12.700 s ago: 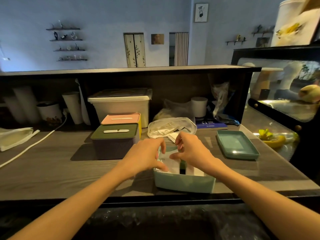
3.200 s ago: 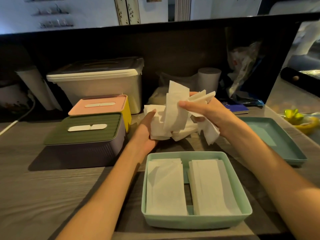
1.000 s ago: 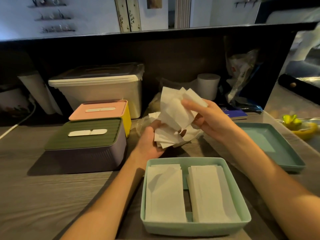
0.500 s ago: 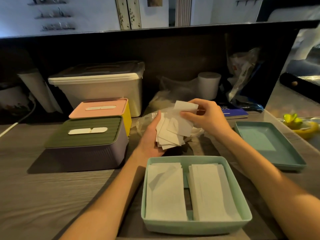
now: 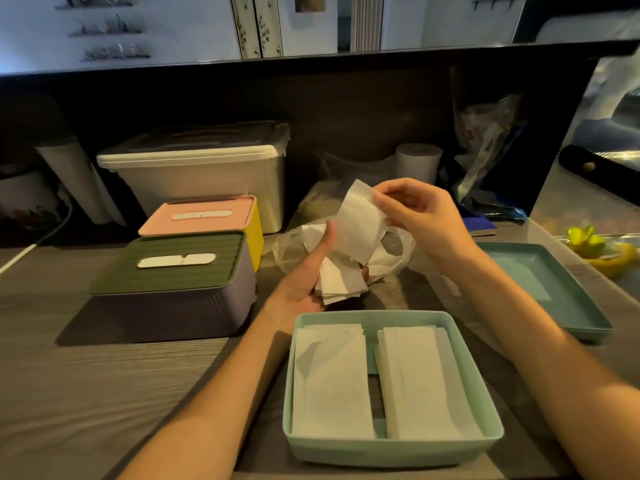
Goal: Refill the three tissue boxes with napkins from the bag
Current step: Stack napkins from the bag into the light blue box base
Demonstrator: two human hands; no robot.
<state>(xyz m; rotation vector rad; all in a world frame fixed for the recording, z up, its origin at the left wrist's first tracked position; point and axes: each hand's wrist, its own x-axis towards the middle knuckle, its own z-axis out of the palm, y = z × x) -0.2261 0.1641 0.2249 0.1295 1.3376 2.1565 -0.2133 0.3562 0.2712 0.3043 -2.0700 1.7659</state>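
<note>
A single wide-angle head camera looks forward and steeply down from close above the bench (image 5: 104, 393). Both forearms enter from the lower edge toward frame centre. The open teal box (image 5: 391, 448) sits nearest, lower centre; a wall (image 5: 173, 22) fills the top strip.
</note>
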